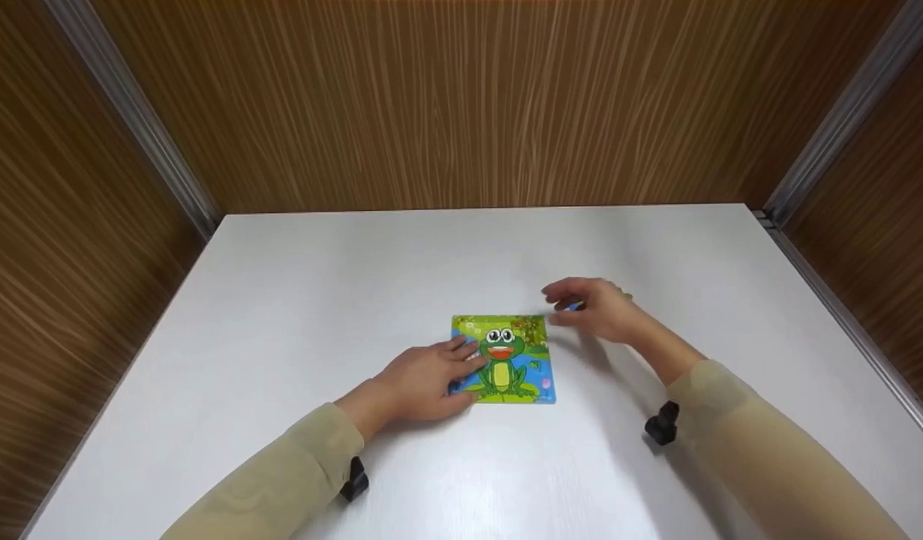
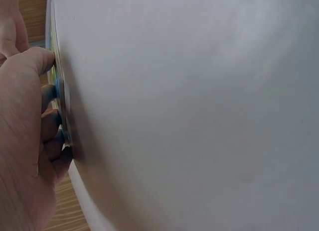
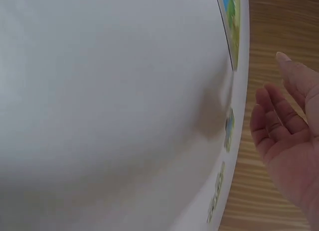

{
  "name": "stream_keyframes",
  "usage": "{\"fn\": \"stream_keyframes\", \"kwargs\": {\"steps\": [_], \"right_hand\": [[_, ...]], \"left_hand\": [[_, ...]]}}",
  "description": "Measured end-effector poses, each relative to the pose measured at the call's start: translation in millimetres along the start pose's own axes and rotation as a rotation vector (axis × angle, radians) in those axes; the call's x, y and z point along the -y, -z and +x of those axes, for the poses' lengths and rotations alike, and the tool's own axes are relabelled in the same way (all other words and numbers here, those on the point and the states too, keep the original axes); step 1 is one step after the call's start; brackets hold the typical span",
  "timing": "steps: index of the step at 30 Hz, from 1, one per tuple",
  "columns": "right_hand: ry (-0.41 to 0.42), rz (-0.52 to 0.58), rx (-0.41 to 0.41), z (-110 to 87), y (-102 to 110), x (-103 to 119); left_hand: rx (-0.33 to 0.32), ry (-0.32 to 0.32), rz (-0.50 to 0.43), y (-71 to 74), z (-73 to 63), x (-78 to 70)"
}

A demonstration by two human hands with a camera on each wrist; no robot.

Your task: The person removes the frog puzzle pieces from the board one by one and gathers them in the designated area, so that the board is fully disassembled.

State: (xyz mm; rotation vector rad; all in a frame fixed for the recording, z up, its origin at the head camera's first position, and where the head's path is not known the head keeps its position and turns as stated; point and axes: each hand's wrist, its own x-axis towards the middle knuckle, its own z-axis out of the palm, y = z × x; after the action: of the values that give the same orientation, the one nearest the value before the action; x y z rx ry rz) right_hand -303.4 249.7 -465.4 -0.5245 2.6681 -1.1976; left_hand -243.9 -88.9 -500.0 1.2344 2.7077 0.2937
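Observation:
A square frog picture puzzle in green and blue lies flat on the white table. My left hand rests on its left side, fingers spread over the picture and thumb at the near edge. Beyond the far right corner, my right hand hovers above the table with loosely bent fingers, holding nothing. Below it in the right wrist view lie a small blue and green puzzle piece and a longer greenish piece. The hand hides most of both in the head view.
The white table has brown wood-grain panels at the back and on both sides. Metal strips line the panel corners. A small black device hangs under each sleeve cuff.

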Motion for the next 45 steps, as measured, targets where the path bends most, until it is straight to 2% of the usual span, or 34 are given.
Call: {"fn": "stream_keyframes", "kwargs": {"steps": [7, 12, 18, 23, 29, 35, 45], "right_hand": [[0.061, -0.06, 0.078, 2.5, -23, 5], [0.049, -0.099, 0.11, 2.4, -30, 6], [0.049, -0.132, 0.141, 3.1, -32, 4], [0.074, -0.148, 0.152, 2.6, -31, 4], [0.091, -0.158, 0.163, 1.3, -31, 3], [0.08, -0.154, 0.168, 3.8, -31, 3], [0.095, -0.133, 0.229, 4.5, -32, 1]], "left_hand": [[-0.026, -0.016, -0.006, 0.1, 0.9, 0.9], [-0.019, -0.015, -0.004, 5.2, 2.3, -2.6], [-0.014, -0.004, 0.056, 12.4, 8.8, -15.2], [0.007, -0.035, 0.041, 12.4, 19.2, -23.3], [0.04, -0.032, 0.02, 9.1, 27.8, -24.6], [0.067, -0.014, 0.023, 6.6, 29.5, -23.2], [0.044, -0.031, 0.043, 1.9, 29.2, -26.1]]}}
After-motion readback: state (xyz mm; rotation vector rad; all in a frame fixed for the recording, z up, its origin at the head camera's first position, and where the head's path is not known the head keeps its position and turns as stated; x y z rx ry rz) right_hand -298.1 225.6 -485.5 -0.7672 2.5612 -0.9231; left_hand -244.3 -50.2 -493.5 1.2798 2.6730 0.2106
